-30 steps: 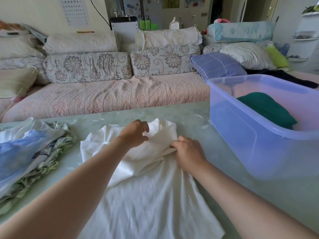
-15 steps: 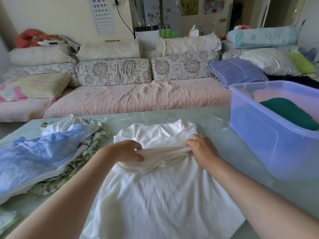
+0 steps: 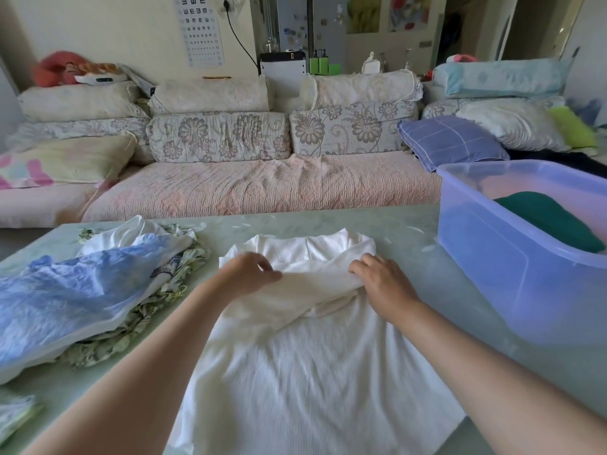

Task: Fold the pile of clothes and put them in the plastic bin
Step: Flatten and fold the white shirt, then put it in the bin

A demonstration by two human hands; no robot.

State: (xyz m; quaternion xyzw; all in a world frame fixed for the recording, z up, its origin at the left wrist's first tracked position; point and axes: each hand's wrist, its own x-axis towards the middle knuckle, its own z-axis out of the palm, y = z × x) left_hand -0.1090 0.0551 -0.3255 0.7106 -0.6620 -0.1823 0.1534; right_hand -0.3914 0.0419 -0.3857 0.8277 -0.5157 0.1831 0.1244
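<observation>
On the worktop (image 3: 387,224) the white ribbed top (image 3: 312,372) was laid flat, collar end away, hem toward the camera. A folded-in band (image 3: 312,290) of its fabric, probably the sleeves, was drawn across the chest. The band was pinched at its left end by the left hand (image 3: 246,274), fingers (image 3: 269,274) closed on the cloth against the thumb. Its right end was held by the right hand (image 3: 382,284), fingers (image 3: 359,269) curled down over the fold edge; nothing else was held. Step judged: sleeve fold-in of this top, body not yet doubled over. The plastic bin (image 3: 512,280) was seen at the right on the worktop, near the top but apart from it, with one dark green garment (image 3: 551,221) already inside. The unfolded pile (image 3: 138,290) was seen at the left, a light blue garment (image 3: 65,300) lying over a green floral piece (image 3: 154,316). Task judged early, several items not yet folded. The next move would call for the band to be smoothed flat and released. The hem would then be brought up to the collar so that a compact packet is made before transfer to the bin. Bunching could be expected if the soft fabric were released unevenly.
</observation>
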